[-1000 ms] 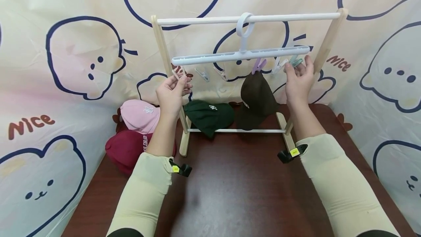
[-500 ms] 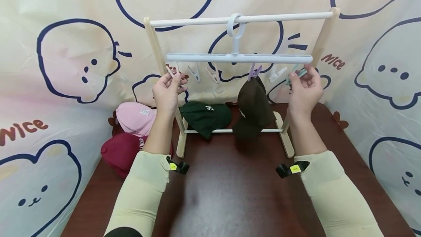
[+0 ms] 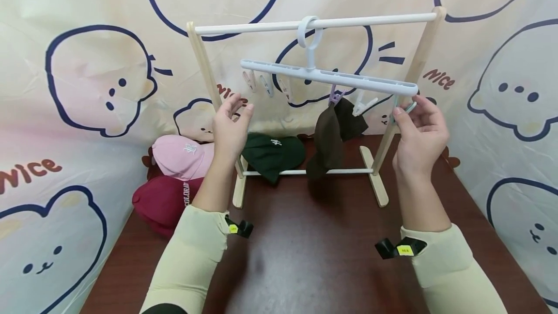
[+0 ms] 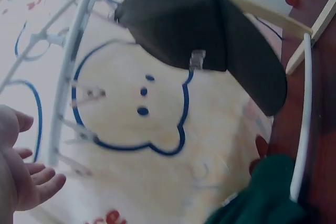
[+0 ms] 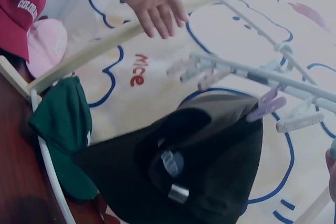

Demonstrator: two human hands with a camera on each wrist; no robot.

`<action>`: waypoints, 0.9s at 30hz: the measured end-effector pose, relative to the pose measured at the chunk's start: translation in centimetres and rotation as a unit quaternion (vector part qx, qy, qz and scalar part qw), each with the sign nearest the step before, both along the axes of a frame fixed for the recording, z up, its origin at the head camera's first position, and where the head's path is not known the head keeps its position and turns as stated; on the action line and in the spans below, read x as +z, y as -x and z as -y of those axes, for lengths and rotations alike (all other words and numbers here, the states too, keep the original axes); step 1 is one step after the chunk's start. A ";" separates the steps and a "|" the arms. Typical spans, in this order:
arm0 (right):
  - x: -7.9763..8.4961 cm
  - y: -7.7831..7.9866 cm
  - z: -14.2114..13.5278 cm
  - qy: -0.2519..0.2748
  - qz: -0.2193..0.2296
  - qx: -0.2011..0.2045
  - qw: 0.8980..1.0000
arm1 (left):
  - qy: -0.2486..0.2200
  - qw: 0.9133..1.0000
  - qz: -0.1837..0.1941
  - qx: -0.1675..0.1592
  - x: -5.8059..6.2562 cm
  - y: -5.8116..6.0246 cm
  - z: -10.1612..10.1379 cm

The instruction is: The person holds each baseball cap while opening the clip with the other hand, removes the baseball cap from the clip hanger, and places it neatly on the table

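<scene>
A pale blue clip hanger [image 3: 348,79] hangs tilted from the rack's top rail, its right end lower and nearer me. My right hand [image 3: 422,142] pinches the green clip [image 3: 411,106] at that end; only fingertips show at the right wrist view's edge. My left hand [image 3: 232,127], its fingers loosely bent and holding nothing, is below the hanger's left end. In the left wrist view the left hand [image 4: 26,179] is apart from the clips. A dark brown cap [image 3: 328,134] hangs from the purple clip [image 3: 335,96]. White clip [image 3: 363,104] hangs beside it.
The wooden rack [image 3: 422,57] stands on the dark brown table [image 3: 305,246]. A green cap [image 3: 274,154] lies by its lower bar [image 3: 344,172]. A pink cap [image 3: 180,154] and a red cap [image 3: 161,202] lie at the left. Patterned cloth [image 3: 109,159] surrounds the table.
My left hand has let go of the clip at the left end. My right hand has come right and toward me, swinging the hanger's right end and turning the brown cap.
</scene>
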State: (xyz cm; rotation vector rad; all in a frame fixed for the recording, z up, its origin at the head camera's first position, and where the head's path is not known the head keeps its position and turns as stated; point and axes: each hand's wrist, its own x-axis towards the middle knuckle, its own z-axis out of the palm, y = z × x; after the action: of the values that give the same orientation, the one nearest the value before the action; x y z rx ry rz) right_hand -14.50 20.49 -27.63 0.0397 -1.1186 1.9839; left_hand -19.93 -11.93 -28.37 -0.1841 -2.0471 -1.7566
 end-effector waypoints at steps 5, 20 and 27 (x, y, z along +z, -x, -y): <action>-0.2 -1.5 0.9 -0.038 -0.021 -0.024 0.999 | 0.071 0.994 -0.064 -0.047 2.0 -2.6 -2.7; -1.0 -5.2 4.1 -0.119 -0.064 0.000 0.991 | 0.261 0.939 -0.129 -0.184 3.6 -6.8 -10.9; -0.6 -6.3 5.1 -0.108 -0.094 0.031 0.989 | 0.261 0.935 -0.132 -0.201 3.7 -7.8 -11.6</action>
State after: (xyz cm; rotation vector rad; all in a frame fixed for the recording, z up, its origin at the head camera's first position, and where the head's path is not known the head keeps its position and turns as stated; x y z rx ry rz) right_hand -8.17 15.42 -28.26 0.3722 -1.2137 1.8612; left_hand -12.18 -0.37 -24.62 -1.0059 -2.3317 -1.2453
